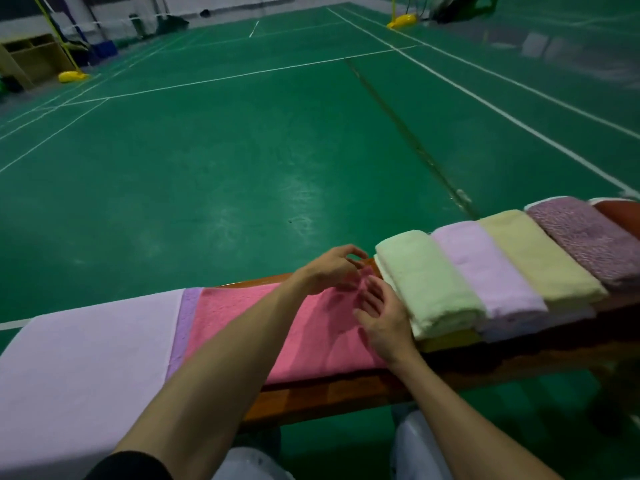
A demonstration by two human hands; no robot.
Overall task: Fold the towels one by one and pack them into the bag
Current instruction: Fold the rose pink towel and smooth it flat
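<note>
**A:** Entry one: the carrier and what it holds?

**B:** Long brown wooden bench (329,393) on a green court floor (242,150).
- Left end: a large flat pale lilac cloth (86,368); I cannot tell whether it is a towel or a bag. A violet terry strip (187,313) shows at its right edge.
- Middle: a pink terry towel (242,327), spread flat.
- Right end: a row of overlapping folded towels: pale green (429,285), lilac (485,268), pale yellow (533,258), mottled mauve (585,237) and rust-red (620,211).

**A:** Entry two: the hands?

**B:**
- Left hand (329,271): raised over the pink towel's far right corner. Fingers loosely curled, thumb near forefinger, a narrow grip holding nothing.
- Right hand (384,317): at the pink towel's right edge, just beside the pale green towel. Palm turned leftward, fingers relaxed and spread, holding nothing.

**A:** And the pink towel relative to them?

**B:** Its right end lies beneath both hands. I cannot tell whether either hand touches it.
</note>
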